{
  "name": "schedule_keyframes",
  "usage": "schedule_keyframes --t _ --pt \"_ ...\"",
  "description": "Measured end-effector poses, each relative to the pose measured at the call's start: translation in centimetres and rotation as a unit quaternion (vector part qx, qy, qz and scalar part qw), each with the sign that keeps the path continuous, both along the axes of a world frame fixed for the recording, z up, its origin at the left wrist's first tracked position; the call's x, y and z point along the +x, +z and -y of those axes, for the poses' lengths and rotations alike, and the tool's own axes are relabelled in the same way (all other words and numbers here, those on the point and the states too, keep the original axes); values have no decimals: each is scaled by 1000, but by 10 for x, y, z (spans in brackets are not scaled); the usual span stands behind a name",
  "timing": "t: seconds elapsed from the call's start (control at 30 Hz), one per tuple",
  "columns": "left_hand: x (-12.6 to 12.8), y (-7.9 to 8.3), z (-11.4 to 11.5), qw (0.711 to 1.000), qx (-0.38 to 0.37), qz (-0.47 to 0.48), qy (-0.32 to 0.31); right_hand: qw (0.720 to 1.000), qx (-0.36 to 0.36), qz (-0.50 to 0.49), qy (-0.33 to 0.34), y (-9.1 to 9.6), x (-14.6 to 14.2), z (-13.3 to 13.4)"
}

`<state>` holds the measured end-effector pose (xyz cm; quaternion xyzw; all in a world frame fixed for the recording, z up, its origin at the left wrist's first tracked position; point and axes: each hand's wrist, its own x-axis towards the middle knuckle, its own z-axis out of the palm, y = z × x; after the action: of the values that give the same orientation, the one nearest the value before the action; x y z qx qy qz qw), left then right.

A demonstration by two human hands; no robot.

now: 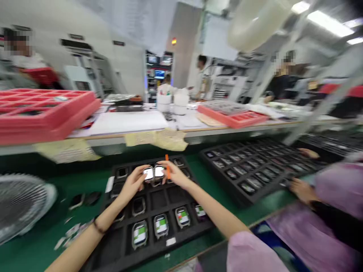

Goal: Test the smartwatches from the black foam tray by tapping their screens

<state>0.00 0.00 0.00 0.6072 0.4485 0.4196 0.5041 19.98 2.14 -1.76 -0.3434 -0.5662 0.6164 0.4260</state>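
Note:
Above the back half of a black foam tray [159, 249], my left hand [134, 181] pinches a smartwatch case [148, 174] with a bright white screen. Beside it, my right hand [176, 175] grips a second smartwatch case [159, 171], also lit white, and an orange stick [168, 170] stands up along those fingers. The two cases are side by side, close together or touching. In the tray's front row lie several watch cases with green and white screens, such as one watch case [140, 233]. A dark-screened watch case [138, 206] sits behind them.
A fan [25, 207] stands at the left, near two dark watch parts [85, 200] and loose scraps [72, 234]. To the right are a larger filled black tray [244, 170] and a co-worker's hand [303, 190]. The shelf above holds red trays [48, 117].

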Motion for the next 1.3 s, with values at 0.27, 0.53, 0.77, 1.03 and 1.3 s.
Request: schedule_keyframes --t 0.27,0.53,0.77,1.03,1.3 --pt "-5 -21 -25 1000 28 -6 9 999 27 22 8 1 6 -13" --pt "-2 -15 -22 998 57 17 9 997 47 55 -8 0 7 -11" --pt "-1 -14 -13 999 41 8 -14 1000 23 18 2 1 2 -4" --pt "-3 -15 -2 999 31 34 -13 998 12 58 -11 9 1 10" --pt "-3 -10 6 999 12 38 -17 992 7 100 -78 17 1 17"
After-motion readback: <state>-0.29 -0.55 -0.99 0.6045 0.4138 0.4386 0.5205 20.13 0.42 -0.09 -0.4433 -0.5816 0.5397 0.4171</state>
